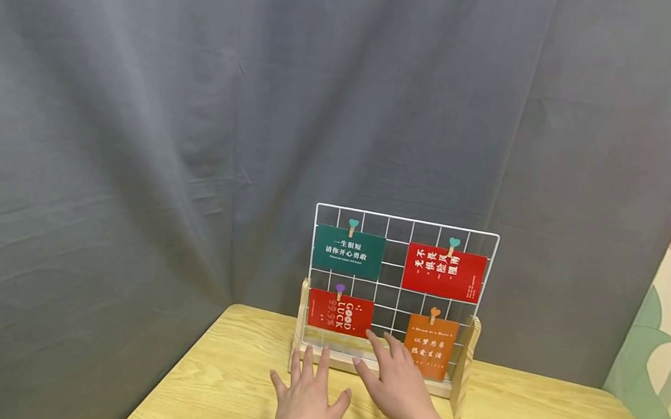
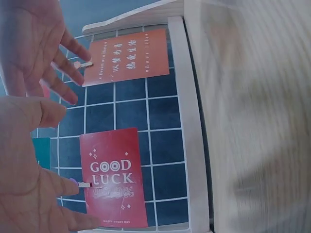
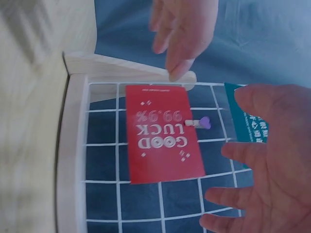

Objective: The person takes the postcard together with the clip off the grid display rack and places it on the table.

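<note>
Fingers (image 1: 308, 362) spread, before card grid (image 1: 401, 227)

Both wrists run off the head view's bottom edge. The right hand (image 1: 397, 379) covers the lower left corner of the orange card (image 1: 430, 346). The small print on the green card (image 1: 348, 252) is unreadable. The tabletop (image 2: 262, 121) blurs in the left wrist view.
</note>
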